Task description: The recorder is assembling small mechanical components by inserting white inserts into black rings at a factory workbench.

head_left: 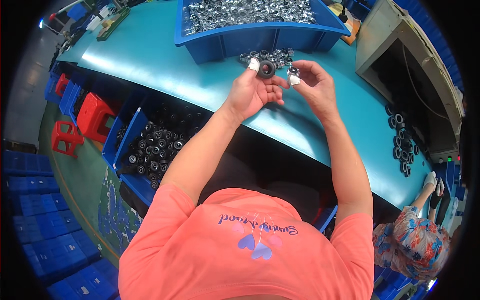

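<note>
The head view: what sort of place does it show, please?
Probably a factory assembly workshop: a blue bin heaped with shiny parts, black rings on a teal workbench, and rows of blue crates.

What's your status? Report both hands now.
Left hand: holding black ring. Right hand: pinching silver-and-black round part, apart from ring. Loose silver pieces just beyond.

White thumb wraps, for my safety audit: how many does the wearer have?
2: one wrap on the left hand, another wrap on the right hand; neither thumb is hidden.
</note>
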Demonstrator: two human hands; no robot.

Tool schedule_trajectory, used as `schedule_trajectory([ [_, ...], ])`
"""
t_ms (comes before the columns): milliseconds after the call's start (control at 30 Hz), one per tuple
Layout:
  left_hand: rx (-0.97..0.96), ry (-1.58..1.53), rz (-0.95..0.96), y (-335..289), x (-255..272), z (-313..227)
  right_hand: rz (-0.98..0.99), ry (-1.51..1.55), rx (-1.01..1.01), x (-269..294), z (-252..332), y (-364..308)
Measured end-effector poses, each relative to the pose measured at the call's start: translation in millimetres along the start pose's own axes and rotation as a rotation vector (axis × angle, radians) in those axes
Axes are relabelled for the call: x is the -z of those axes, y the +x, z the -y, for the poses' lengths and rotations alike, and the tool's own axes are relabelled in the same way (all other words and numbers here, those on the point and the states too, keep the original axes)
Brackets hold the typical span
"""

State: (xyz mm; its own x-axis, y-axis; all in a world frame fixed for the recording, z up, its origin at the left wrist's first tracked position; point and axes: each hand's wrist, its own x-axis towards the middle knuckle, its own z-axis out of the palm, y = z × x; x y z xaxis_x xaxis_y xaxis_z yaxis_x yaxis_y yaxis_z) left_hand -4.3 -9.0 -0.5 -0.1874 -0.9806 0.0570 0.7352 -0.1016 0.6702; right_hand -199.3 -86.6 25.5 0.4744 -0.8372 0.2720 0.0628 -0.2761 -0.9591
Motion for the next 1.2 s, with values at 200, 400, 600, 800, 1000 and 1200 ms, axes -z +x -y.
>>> schedule_trajectory([
  [200, -0.037, 0.002, 0.004, -1, 9, 2, 0.045, 0.007, -0.062, -3, 6, -3],
  [400, -0.084, -0.049, -0.021, -1, 14, 10, 0.113, -0.124, 0.04, -7, 13, -5],
  [600, -0.116, -0.004, -0.061, -5, -1, 7, 0.116, -0.077, 0.032, -12, 10, -8],
  [800, -0.179, 0.129, -0.086, -10, -8, 9, 0.092, -0.194, 0.183, -15, 9, -8],
  [1000, -0.215, 0.173, -0.075, -10, -8, 12, 0.059, -0.279, 0.241, -20, 14, -11],
  [1200, -0.172, 0.101, -0.072, -13, -8, 8, 0.038, -0.023, 0.192, -17, 13, -10],
])
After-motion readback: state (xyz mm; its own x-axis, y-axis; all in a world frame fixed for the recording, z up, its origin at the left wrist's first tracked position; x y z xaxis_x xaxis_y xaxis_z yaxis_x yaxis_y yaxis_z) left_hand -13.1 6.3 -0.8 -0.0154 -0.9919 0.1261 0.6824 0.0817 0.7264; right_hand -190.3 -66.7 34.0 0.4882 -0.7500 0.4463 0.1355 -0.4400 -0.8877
